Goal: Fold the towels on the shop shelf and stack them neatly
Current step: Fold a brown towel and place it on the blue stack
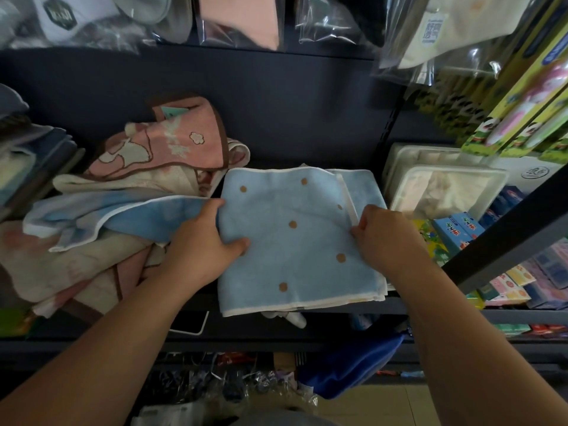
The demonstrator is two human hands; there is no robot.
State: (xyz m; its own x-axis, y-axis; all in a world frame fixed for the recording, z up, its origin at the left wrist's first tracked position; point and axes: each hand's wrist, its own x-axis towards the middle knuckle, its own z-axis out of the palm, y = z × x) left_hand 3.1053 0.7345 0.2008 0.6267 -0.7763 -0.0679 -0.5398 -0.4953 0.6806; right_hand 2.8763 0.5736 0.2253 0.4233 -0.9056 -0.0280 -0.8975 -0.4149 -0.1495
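Left grip (203,238) clasps the left edge of the dotted blue towel (292,241) and right grip (381,232) pinches its white hem; as it lies on the shelf (276,142) beside the unfolded heap (116,186), square the edges before pressing flat.

The folded towel (295,241) lies mid-frame on the shelf (292,149). A heap of towels (123,186) touches its left side. Plastic boxes (445,186) stand to its right, with small cartons (458,232) below them. Bagged goods (239,20) line the top. The left hand (203,241) and right hand (387,235) hold its side edges.
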